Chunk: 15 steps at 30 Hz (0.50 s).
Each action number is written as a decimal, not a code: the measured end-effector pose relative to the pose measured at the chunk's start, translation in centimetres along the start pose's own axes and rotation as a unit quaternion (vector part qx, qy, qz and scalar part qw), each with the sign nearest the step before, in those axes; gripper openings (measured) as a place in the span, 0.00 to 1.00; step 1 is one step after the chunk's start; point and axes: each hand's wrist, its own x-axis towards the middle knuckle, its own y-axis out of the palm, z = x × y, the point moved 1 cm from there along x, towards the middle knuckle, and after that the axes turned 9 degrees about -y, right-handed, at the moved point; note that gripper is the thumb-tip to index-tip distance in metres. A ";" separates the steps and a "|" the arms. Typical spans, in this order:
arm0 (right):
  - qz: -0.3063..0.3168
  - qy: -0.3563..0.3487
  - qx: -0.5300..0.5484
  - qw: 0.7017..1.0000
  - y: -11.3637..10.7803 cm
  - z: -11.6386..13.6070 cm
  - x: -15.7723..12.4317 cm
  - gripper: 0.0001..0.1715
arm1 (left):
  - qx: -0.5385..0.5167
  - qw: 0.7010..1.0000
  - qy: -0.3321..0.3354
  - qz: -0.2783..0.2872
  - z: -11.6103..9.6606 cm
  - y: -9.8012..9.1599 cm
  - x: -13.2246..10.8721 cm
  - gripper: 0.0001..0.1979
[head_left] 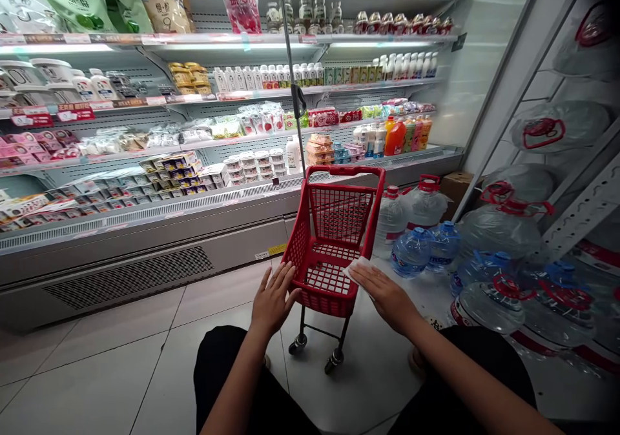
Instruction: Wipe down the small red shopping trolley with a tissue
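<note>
A small red plastic shopping cart (334,303) stands upright between my knees on dark metal legs with casters. My left hand (274,296) lies along the cart's left front rim, fingers stretched out and holding nothing. On the opposite side, my right hand (382,290) presses a white wipe (356,266) to the right rim of the basket. Part of the wipe is hidden under my fingers. Through the open top, the basket's grid floor shows.
Behind the cart runs a refrigerated display case (252,232) stocked with yogurt, bottles and packets. Large water jugs (411,252) crowd the floor on the right, beside a metal rack (576,209) with more jugs. Pale floor tiles (121,351) extend to the left.
</note>
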 end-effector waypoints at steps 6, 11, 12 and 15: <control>0.005 0.080 -0.010 0.997 0.3 2.2 -2.8 0.52 | -0.026 0.997 -0.060 -0.037 -4.5 1.6 -0.1 0.30; 0.002 0.087 -0.030 0.996 1.5 6.2 -3.0 0.54 | -0.027 0.995 -0.080 -0.060 -8.4 1.6 -1.3 0.35; 0.000 0.079 -0.033 0.996 1.9 6.8 -2.5 0.54 | -0.025 0.995 -0.074 -0.060 -9.3 1.5 -1.7 0.36; -0.006 0.059 -0.043 0.997 2.6 8.0 -1.1 0.53 | -0.034 0.997 -0.046 -0.056 -12.2 1.1 -3.0 0.38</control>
